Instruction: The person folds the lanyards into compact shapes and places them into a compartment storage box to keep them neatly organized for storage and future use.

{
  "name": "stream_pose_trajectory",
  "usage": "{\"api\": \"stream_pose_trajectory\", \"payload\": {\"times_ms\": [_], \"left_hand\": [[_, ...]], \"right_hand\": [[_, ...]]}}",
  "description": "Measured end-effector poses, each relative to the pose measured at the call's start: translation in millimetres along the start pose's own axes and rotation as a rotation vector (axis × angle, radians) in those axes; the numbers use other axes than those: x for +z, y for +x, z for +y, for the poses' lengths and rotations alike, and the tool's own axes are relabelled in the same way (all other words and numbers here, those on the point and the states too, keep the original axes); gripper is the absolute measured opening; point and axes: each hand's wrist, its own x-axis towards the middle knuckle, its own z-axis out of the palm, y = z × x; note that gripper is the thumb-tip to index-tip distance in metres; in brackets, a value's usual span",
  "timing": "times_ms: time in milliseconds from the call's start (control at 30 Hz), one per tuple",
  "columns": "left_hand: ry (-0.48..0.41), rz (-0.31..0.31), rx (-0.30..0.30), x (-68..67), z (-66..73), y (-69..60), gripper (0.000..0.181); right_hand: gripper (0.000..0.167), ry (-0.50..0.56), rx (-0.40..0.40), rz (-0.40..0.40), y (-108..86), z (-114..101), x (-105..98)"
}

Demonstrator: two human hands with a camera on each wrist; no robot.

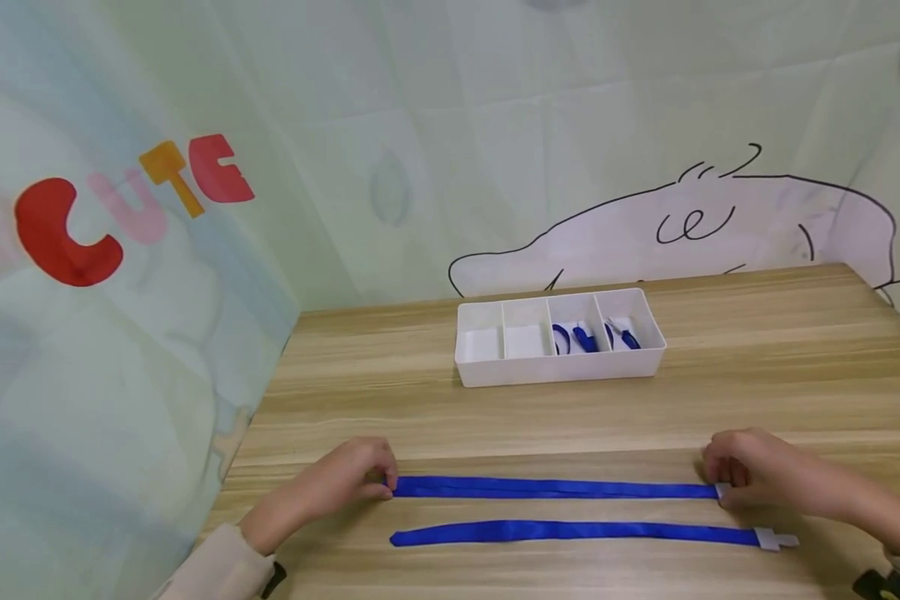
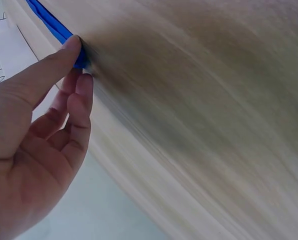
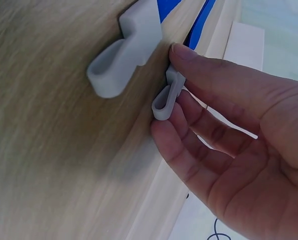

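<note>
Pale printed cloth (image 1: 390,108) hangs behind and to the left of a wood-grain table (image 1: 345,408). On the left stretch, letters (image 1: 67,246) in red, pink and orange spell CUTE; behind the table, a black-lined drawing (image 1: 592,242) shows above the far edge.

Two blue straps lie across the near half of the table, roughly side by side and apart. Both hands are at the far strap (image 1: 555,487), which runs nearly straight between them, flat along most of its length. The left hand (image 1: 348,475) pinches its left end, thumb against the fingers. The right hand (image 1: 765,471) pinches the other end, where a grey clip (image 3: 163,104) sits between thumb and fingers, its loop showing below the thumb.

The near strap (image 1: 585,532) lies closer to the person, touched by neither hand, bowed slightly toward its left end. Its own clip (image 1: 776,540) rests at the right, near the right hand.

Beyond the straps stands a white tray (image 1: 562,369) with four compartments in a row. Blue pieces (image 1: 585,338) lie in the two on the right, too small to make out. Pale sleeves (image 1: 221,571) cover the forearms.
</note>
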Motion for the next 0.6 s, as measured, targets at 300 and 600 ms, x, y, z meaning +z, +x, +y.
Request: {"api": "stream_pose_trajectory", "payload": {"times_ms": [300, 600], "left_hand": [[-0.122, 0.011, -0.016, 1.8, -3.5, -1.9, 0.021], [-0.131, 0.009, -0.035, 2.2, -10.0, -4.3, 0.014]], "right_hand": [[0.022, -0.019, 0.115, -0.013, -1.7, -0.4, -3.1], [0.024, -0.019, 0.100, -0.006, -2.5, 1.0, -2.8]]}}
